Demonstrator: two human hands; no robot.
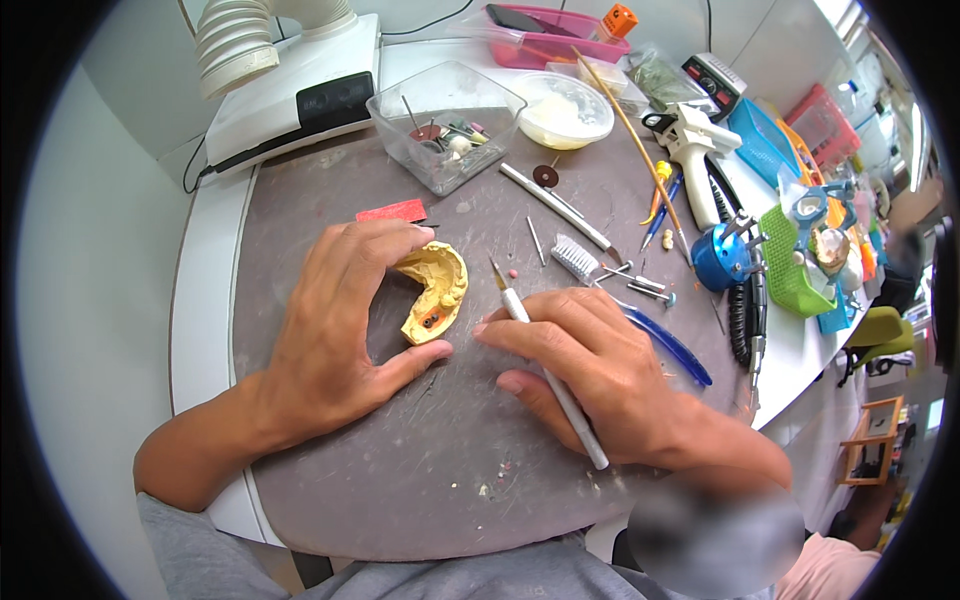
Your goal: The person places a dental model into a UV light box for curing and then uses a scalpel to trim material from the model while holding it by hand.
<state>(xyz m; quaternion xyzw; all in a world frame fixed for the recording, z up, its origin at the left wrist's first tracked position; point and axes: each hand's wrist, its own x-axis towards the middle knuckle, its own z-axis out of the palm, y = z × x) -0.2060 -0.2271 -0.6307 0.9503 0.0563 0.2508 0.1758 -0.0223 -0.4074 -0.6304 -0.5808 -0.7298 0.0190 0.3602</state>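
I can't see the rear of the yellow dental cast (436, 290) behind my left hand (335, 330). My right hand (590, 375) covers the slim tool's (548, 372) middle.

L hand (335, 335) grips a yellow dental cast (435, 292) btwn thumb & fingers, flat on the grey bench mat (440, 460). R hand (590, 365) holds a slim white-handled tool (545, 372) pen-style, tip pointing far-left, near the cast w/o touching. Far side: clear plastic tub (447, 122) of burs; toothbrush (620, 300) just right of the hands.
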